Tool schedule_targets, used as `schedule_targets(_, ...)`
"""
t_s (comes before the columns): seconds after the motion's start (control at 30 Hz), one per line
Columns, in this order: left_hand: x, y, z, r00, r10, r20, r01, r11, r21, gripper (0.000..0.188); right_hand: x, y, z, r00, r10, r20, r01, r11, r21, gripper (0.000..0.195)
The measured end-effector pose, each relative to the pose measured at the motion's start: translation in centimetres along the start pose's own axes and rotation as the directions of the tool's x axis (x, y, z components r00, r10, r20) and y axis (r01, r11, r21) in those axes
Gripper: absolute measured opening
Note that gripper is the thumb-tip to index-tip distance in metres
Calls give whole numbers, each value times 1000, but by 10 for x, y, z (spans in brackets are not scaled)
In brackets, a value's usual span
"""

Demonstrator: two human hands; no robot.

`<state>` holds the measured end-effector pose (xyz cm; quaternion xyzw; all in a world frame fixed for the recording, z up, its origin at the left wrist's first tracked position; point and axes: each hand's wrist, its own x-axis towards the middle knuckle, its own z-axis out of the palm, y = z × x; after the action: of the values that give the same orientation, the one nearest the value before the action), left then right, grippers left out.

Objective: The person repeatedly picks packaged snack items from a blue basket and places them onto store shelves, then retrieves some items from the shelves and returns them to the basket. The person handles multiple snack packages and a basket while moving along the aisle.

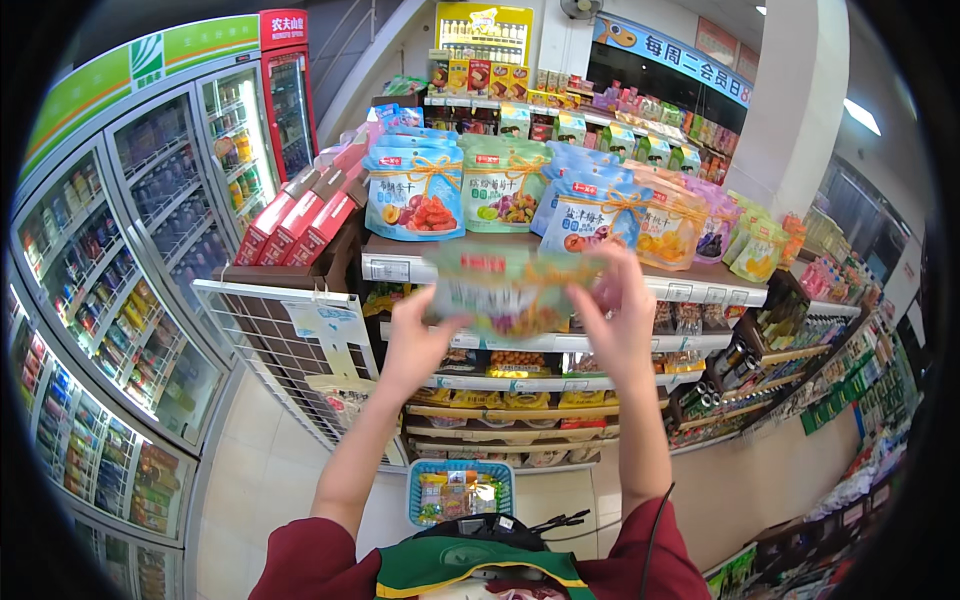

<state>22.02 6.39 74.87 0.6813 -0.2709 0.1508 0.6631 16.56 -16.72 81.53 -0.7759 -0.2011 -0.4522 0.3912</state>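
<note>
Between my two hands is a green pouch of dried fruit, blurred and held up in front of the shelf. My left hand grips its left end, and my right hand has the right end between thumb and fingers. Just beyond, on the top shelf, pouches stand in rows: a blue pouch, a similar green pouch, another blue pouch that leans forward, and an orange pouch. Purple pouches and small green pouches follow to the right.
A blue plastic basket holding packaged snacks sits on the floor below me. Red boxes lean at the shelf's left end, above a white wire rack. Glass-door drink coolers line the left side. Lower shelves carry more packets.
</note>
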Motion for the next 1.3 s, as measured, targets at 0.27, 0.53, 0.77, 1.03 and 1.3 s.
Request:
schedule_targets(0.27, 92, -23, 6, 981, 169, -91, -167, 986, 31, 36, 120, 26, 22, 982, -133, 135, 178, 896, -407, 23)
schedule_targets(0.53, 123, -65, -7, 947, 220, -234, -155, 951, 267, 35, 140, 69, 67, 969, -237, 71, 242, 850, -468, 13)
schedule_targets(0.77, 122, -60, 8, 946, 203, -254, -74, 895, 441, 25, 146, 102, 70, 973, -192, 128, 230, 840, -491, 13)
schedule_targets(1.03, 132, -52, 26, 948, 189, -256, 44, 718, 695, 25, 157, 118, 62, 912, -308, 272, 409, 623, -667, 15)
schedule_targets(1.3, 148, -70, 24, 962, 221, -160, -19, 639, 769, 18, 155, 120, 60, 929, -237, 283, 369, 559, -743, 15)
